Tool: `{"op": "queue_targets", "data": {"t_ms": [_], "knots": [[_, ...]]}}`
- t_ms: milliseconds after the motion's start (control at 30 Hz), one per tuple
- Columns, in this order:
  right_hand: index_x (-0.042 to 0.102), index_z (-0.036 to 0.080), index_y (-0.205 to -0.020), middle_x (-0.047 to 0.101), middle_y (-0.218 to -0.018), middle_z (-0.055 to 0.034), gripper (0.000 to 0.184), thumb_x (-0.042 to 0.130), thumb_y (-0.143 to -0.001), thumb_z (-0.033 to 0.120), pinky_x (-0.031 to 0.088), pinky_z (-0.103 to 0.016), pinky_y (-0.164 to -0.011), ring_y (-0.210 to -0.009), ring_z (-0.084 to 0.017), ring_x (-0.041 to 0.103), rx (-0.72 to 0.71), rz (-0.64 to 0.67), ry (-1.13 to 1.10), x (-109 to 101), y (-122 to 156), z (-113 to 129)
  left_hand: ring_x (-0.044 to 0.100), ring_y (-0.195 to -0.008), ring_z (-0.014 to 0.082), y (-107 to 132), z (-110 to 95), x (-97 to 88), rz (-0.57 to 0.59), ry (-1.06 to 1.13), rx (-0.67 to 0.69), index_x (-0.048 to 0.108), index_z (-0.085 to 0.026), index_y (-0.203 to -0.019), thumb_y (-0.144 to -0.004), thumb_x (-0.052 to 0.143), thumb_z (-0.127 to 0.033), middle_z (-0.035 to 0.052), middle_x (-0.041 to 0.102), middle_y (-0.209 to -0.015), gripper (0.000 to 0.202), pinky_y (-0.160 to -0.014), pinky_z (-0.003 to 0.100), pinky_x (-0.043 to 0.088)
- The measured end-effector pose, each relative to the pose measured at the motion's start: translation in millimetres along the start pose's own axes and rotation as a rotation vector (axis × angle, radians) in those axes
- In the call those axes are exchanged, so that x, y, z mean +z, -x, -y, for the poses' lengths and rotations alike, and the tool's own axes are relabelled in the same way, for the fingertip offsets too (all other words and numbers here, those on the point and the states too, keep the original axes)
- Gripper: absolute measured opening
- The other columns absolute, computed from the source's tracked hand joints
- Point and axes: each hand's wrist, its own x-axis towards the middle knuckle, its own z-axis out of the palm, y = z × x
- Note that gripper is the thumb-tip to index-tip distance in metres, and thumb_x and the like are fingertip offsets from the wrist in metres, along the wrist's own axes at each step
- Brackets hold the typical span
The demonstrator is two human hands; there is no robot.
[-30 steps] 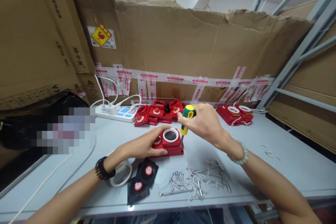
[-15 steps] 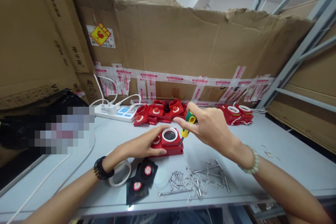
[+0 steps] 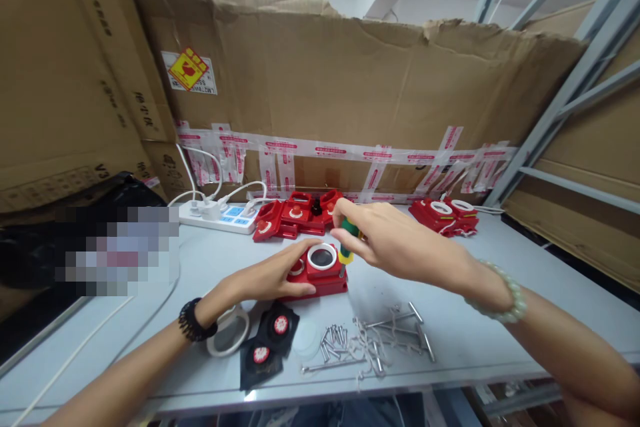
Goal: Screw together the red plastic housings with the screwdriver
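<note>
A red housing (image 3: pixel 327 285) with a white ring around a dark round window lies on the table in front of me. My left hand (image 3: pixel 277 271) is closed around its left end, fingers over the top and thumb along the front side. In my right hand (image 3: pixel 387 237) is a screwdriver (image 3: pixel 346 250) with a green and yellow handle, held upright. Its tip meets the right end of the housing, close to the corner; the screw under it is too small to make out.
Nearer me lie several metal screws and rods (image 3: pixel 335 340), two black pieces with red-white dials (image 3: pixel 280 325) and a white ring (image 3: pixel 229 340). Behind are red housings (image 3: pixel 295 213), a power strip (image 3: pixel 220 217) and, at right, more red housings (image 3: pixel 443 215). A cardboard wall (image 3: pixel 320 93) closes the back.
My right hand has turned about the screwdriver, and the handle now stands straighter. My left hand and the housing have stayed in place; the view has shifted slightly.
</note>
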Motion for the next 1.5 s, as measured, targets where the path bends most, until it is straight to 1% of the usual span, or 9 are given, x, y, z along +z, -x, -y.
{"op": "queue_targets", "data": {"t_ms": [133,300,567,767,967,1167,1267,1367,1500], "knots": [[0.046,0.015,-0.102,0.063,-0.088,-0.0071,0.026,0.034,-0.095,0.037,0.035,-0.028,-0.060,-0.072,-0.017,0.055,-0.084,0.135,-0.028,-11,8,-3,0.041,-0.124,0.0267,-1,0,-1.8,0.010,0.019,0.009,0.025,-0.024,-0.137,-0.081,0.064,-0.036,0.0106,0.038,-0.139,0.069,-0.104,0.041,0.034],[0.051,0.014,-0.086,0.060,-0.069,-0.0089,0.043,0.031,-0.092,0.051,0.026,-0.030,-0.050,-0.060,-0.020,0.054,0.124,-0.021,0.285,-2,-2,-9,0.043,-0.123,0.0271,-1,-4,-3.1,0.011,0.026,0.000,0.027,-0.023,-0.136,-0.081,0.064,-0.035,0.0111,0.038,-0.140,0.068,-0.103,0.041,0.035],[0.048,0.014,-0.103,0.061,-0.096,-0.0101,0.019,0.042,-0.090,0.027,0.038,-0.029,-0.065,-0.078,-0.018,0.055,-0.112,0.218,-0.009,-18,-2,-12,0.044,-0.122,0.0267,-1,-2,-2.4,0.009,0.005,-0.022,0.024,-0.024,-0.138,-0.080,0.065,-0.034,0.0106,0.040,-0.138,0.072,-0.102,0.040,0.036],[0.056,0.014,-0.080,0.061,-0.067,-0.0088,0.047,0.032,-0.091,0.053,0.030,-0.031,-0.052,-0.057,-0.020,0.055,0.073,0.033,0.289,-6,-3,-4,0.043,-0.122,0.0264,-2,0,-1.2,0.007,0.002,-0.003,0.026,-0.024,-0.137,-0.080,0.065,-0.037,0.0103,0.038,-0.140,0.070,-0.103,0.039,0.035],[0.052,0.013,-0.099,0.063,-0.091,-0.0107,0.022,0.038,-0.092,0.028,0.038,-0.030,-0.062,-0.076,-0.019,0.057,-0.044,0.107,0.071,-14,-4,-13,0.043,-0.122,0.0267,-1,-4,-2.2,0.013,0.011,-0.020,0.026,-0.024,-0.136,-0.081,0.064,-0.036,0.0107,0.038,-0.139,0.068,-0.102,0.040,0.036],[0.048,0.010,-0.104,0.062,-0.086,-0.0122,0.038,0.036,-0.092,0.044,0.038,-0.032,-0.059,-0.072,-0.022,0.057,0.047,0.111,0.065,-11,0,-8,0.041,-0.125,0.0263,-2,-1,-1.5,0.006,0.004,0.007,0.025,-0.025,-0.136,-0.081,0.064,-0.036,0.0102,0.036,-0.141,0.069,-0.104,0.039,0.034],[0.048,0.013,-0.096,0.061,-0.078,-0.0096,0.029,0.032,-0.094,0.037,0.035,-0.030,-0.056,-0.067,-0.020,0.055,0.099,0.031,0.078,-7,-2,-5,0.041,-0.125,0.0262,-1,-1,-1.6,0.007,-0.001,-0.002,0.025,-0.025,-0.137,-0.082,0.063,-0.035,0.0101,0.035,-0.142,0.068,-0.104,0.039,0.034],[0.045,0.017,-0.094,0.060,-0.083,-0.0059,0.012,0.043,-0.087,0.026,0.036,-0.027,-0.059,-0.070,-0.016,0.053,0.015,0.120,-0.090,-13,-2,-6,0.040,-0.125,0.0267,-1,-1,-1.9,0.004,-0.005,-0.003,0.025,-0.025,-0.137,-0.081,0.064,-0.035,0.0099,0.036,-0.141,0.068,-0.104,0.039,0.034],[0.045,0.017,-0.094,0.060,-0.088,-0.0071,0.019,0.049,-0.084,0.033,0.037,-0.027,-0.059,-0.072,-0.017,0.053,0.009,0.131,-0.082,-13,1,-8,0.042,-0.124,0.0264,-2,-1,-1.7,0.010,0.004,-0.005,0.026,-0.025,-0.136,-0.081,0.064,-0.035,0.0097,0.038,-0.140,0.068,-0.103,0.039,0.035]]}}
